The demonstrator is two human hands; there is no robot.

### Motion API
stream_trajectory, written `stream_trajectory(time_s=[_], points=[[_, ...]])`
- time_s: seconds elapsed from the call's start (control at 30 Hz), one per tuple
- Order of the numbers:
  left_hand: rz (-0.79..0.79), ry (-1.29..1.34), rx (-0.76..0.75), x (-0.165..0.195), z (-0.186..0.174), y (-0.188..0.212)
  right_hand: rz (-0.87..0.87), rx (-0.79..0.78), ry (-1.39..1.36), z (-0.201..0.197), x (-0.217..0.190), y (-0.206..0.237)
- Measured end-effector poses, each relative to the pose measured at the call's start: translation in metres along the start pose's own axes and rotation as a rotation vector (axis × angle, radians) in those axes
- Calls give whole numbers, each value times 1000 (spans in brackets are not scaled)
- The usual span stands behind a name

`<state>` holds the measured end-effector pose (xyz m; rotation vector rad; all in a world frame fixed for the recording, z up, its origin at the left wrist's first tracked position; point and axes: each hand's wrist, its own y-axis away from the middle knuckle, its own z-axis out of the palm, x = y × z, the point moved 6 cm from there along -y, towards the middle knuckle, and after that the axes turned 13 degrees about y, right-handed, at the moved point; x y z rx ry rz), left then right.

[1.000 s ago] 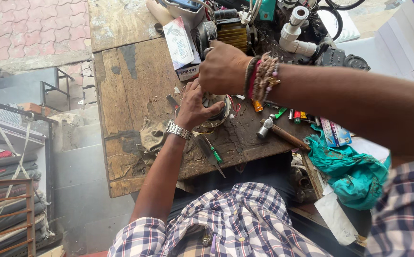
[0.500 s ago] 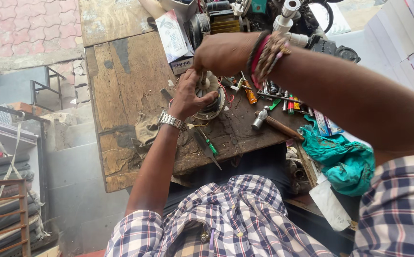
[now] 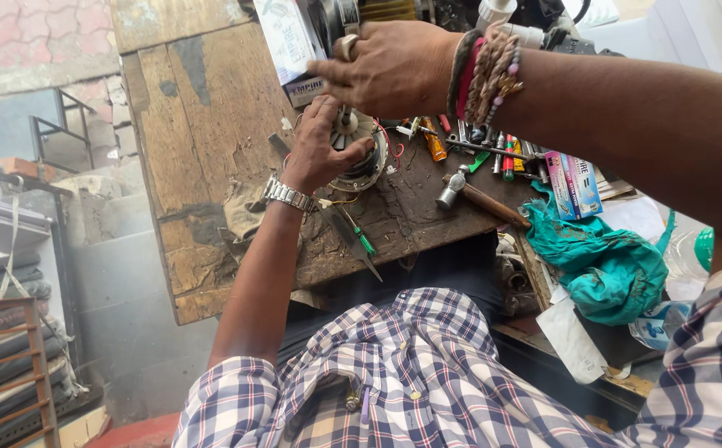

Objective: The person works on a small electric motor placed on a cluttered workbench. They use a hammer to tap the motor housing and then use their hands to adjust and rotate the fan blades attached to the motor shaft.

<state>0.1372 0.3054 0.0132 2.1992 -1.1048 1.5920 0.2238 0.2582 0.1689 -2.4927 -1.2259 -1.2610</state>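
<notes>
My left hand (image 3: pixel 318 151), with a metal wristwatch on the wrist, grips a round metal motor part (image 3: pixel 371 163) with coloured wires, lying on the worn wooden bench (image 3: pixel 203 124). My right hand (image 3: pixel 387 70), with a ring and several bracelets and threads at the wrist, hovers just above that part, palm down, fingers spread toward a white carton (image 3: pixel 284 35). I see nothing in the right hand.
A hammer (image 3: pixel 470 192) lies right of the motor part, and a green-handled screwdriver (image 3: pixel 362 238) in front of it. Pens and small tools are scattered behind. A teal cloth (image 3: pixel 605 261) and small boxes (image 3: pixel 575 181) sit at the right. More motor parts crowd the far edge.
My right hand has risen off the motor part and its fingers have spread. The left hand keeps its hold on the part. The view has drawn closer.
</notes>
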Motion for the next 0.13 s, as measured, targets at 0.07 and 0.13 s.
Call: stream_trajectory(time_s=[0.07,0.13], points=[[4,-8,-8,-2,-1,0,33,-97,-169,5,3,-6],[84,-52,7,0,-2,0,74,-296,-339,12,6,-7]])
